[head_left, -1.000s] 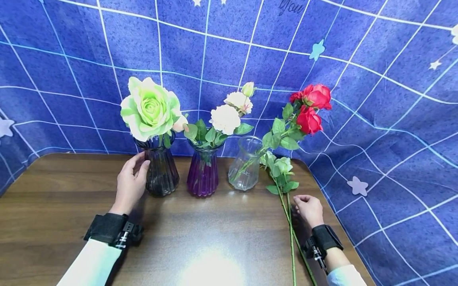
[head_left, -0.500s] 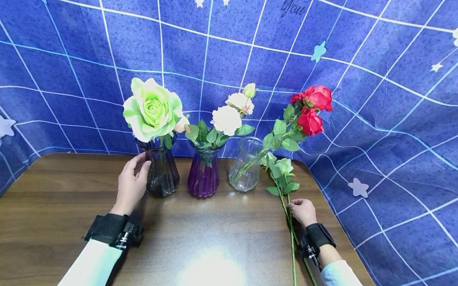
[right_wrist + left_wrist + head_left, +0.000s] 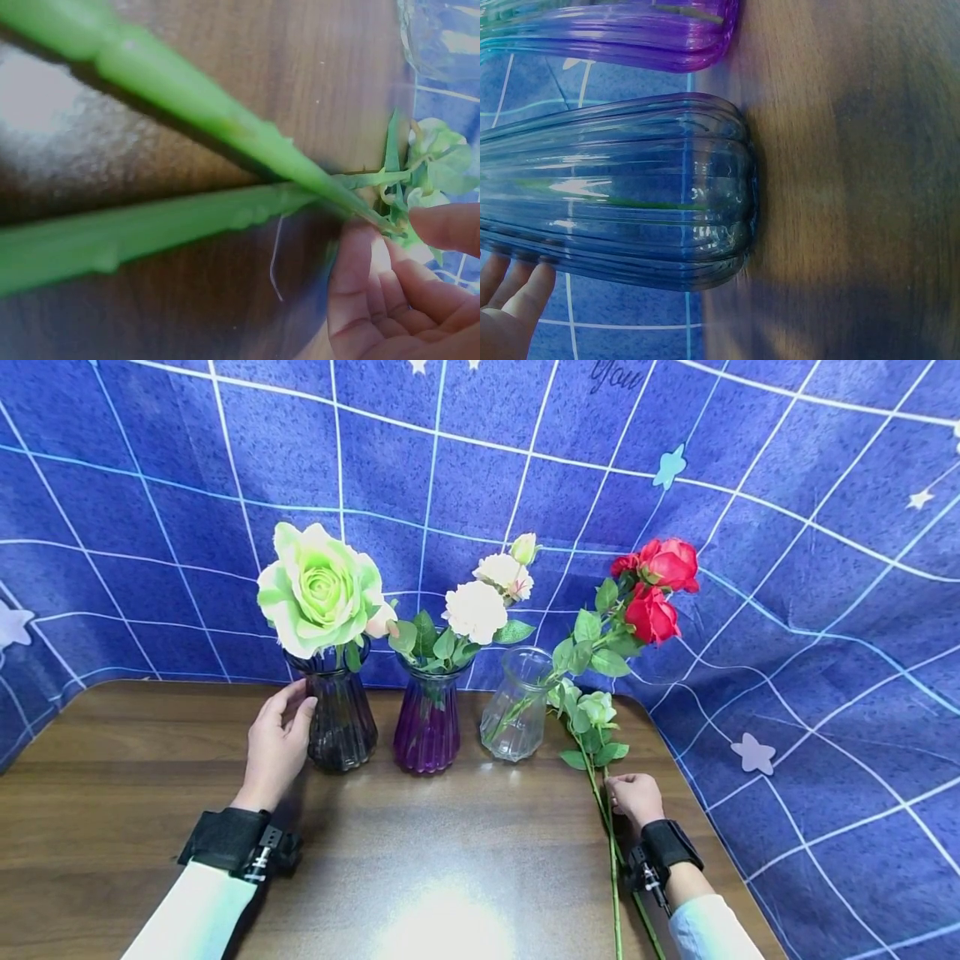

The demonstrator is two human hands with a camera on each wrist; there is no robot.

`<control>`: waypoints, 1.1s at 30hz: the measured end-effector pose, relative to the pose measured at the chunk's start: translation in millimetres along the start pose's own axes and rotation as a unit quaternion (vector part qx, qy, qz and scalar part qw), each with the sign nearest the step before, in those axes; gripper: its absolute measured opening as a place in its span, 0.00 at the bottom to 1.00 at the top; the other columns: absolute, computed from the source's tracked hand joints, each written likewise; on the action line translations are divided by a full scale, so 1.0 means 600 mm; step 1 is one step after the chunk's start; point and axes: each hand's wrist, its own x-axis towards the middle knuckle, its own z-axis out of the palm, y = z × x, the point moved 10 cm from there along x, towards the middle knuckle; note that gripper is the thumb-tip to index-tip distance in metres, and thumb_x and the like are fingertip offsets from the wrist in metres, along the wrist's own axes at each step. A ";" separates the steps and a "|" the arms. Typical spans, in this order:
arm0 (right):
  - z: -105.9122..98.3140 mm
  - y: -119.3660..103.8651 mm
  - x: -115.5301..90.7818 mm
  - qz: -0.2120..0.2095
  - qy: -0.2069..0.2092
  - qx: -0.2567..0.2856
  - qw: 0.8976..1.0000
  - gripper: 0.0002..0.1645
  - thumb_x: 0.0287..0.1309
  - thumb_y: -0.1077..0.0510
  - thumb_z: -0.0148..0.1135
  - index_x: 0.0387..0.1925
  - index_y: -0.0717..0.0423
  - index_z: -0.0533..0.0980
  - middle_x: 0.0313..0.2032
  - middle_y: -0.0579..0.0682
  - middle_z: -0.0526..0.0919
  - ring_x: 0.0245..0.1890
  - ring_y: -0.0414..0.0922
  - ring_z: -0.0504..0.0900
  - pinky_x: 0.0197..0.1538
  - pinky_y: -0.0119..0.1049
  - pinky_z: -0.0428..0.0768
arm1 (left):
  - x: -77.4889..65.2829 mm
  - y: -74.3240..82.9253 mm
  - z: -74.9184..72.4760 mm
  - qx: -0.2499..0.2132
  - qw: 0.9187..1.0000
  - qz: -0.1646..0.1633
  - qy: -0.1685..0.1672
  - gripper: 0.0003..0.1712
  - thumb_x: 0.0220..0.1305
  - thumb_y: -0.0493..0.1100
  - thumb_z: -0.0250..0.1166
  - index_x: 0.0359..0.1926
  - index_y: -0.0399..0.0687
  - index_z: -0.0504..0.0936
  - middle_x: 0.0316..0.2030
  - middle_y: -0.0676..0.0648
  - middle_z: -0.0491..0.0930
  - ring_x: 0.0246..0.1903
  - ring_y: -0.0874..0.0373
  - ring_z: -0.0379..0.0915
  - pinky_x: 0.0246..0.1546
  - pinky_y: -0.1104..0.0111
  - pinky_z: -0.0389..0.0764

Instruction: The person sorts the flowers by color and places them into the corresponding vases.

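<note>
At the left, my left hand [image 3: 276, 747] rests its fingers against the side of a dark grey ribbed glass vase [image 3: 341, 727], which stands upright with a big green-white rose [image 3: 321, 589] in it. In the left wrist view the fingertips [image 3: 536, 289] touch the glass and are not wrapped round it. My right hand [image 3: 637, 797] is at the right, with thumb and fingers pinching the stem of a pale green rose [image 3: 597, 708]. Two long green stems [image 3: 615, 893] lie crossed on the table; in the right wrist view one stem [image 3: 247, 139] runs to the fingertips.
A purple vase [image 3: 426, 731] with cream flowers [image 3: 475, 612] stands in the middle. Right of it, a clear vase [image 3: 513, 727] holds red roses [image 3: 652, 612] leaning right. Blue cloth [image 3: 480, 460] hangs behind the wooden table [image 3: 450, 835].
My right hand has moved slightly left onto the rose stem, and its fingers have closed there. My left hand stays at the grey vase.
</note>
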 end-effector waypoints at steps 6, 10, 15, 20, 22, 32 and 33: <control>0.001 -0.001 0.001 0.008 0.001 -0.009 1.000 0.17 0.54 0.63 0.53 0.39 0.75 0.77 0.20 0.50 0.78 0.18 0.37 0.74 0.23 0.28 0.79 | -0.001 -0.002 0.001 0.006 1.000 -0.003 -0.001 0.26 0.70 0.50 0.49 0.63 0.40 0.68 0.57 0.37 0.72 0.56 0.46 0.71 0.57 0.52 0.73; 0.001 0.001 0.001 0.007 -0.001 -0.010 1.000 0.17 0.54 0.63 0.53 0.39 0.76 0.77 0.22 0.52 0.79 0.18 0.37 0.75 0.24 0.30 0.81 | -0.001 -0.001 0.001 0.000 1.000 -0.005 0.000 0.26 0.70 0.50 0.50 0.63 0.40 0.68 0.57 0.36 0.71 0.56 0.45 0.70 0.58 0.52 0.72; 0.000 0.007 0.004 0.016 -0.010 0.019 1.000 0.17 0.54 0.65 0.52 0.41 0.77 0.76 0.22 0.50 0.78 0.19 0.38 0.75 0.25 0.30 0.80 | -0.001 -0.001 0.000 -0.002 1.000 -0.006 0.002 0.26 0.70 0.50 0.50 0.63 0.40 0.68 0.57 0.37 0.71 0.56 0.46 0.70 0.58 0.53 0.72; -0.013 0.009 0.003 0.020 0.006 0.037 0.999 0.19 0.54 0.66 0.51 0.44 0.77 0.76 0.22 0.50 0.79 0.18 0.38 0.75 0.25 0.30 0.80 | -0.001 0.000 -0.001 -0.002 1.000 -0.004 0.000 0.26 0.70 0.50 0.51 0.63 0.41 0.68 0.57 0.37 0.72 0.56 0.47 0.71 0.58 0.53 0.73; -0.020 0.007 0.002 0.018 0.016 0.043 0.999 0.20 0.54 0.66 0.51 0.45 0.78 0.75 0.23 0.50 0.80 0.18 0.37 0.75 0.25 0.30 0.81 | -0.001 0.000 0.000 -0.001 1.000 -0.004 -0.001 0.26 0.70 0.50 0.50 0.63 0.41 0.68 0.57 0.37 0.71 0.56 0.47 0.70 0.58 0.53 0.73; -0.067 -0.012 -0.020 -0.007 0.052 0.015 0.998 0.20 0.58 0.62 0.52 0.46 0.76 0.76 0.23 0.53 0.83 0.14 0.34 0.77 0.22 0.28 0.80 | 0.000 0.001 -0.001 0.002 1.000 -0.005 0.000 0.25 0.70 0.50 0.50 0.63 0.42 0.69 0.57 0.38 0.72 0.55 0.48 0.71 0.57 0.53 0.73; -0.073 -0.014 -0.024 -0.008 0.057 0.013 0.998 0.20 0.58 0.62 0.52 0.46 0.75 0.76 0.24 0.53 0.84 0.14 0.34 0.77 0.22 0.28 0.79 | 0.000 0.001 0.000 0.002 1.000 -0.005 0.000 0.25 0.70 0.50 0.51 0.63 0.42 0.69 0.57 0.38 0.72 0.55 0.48 0.71 0.57 0.53 0.73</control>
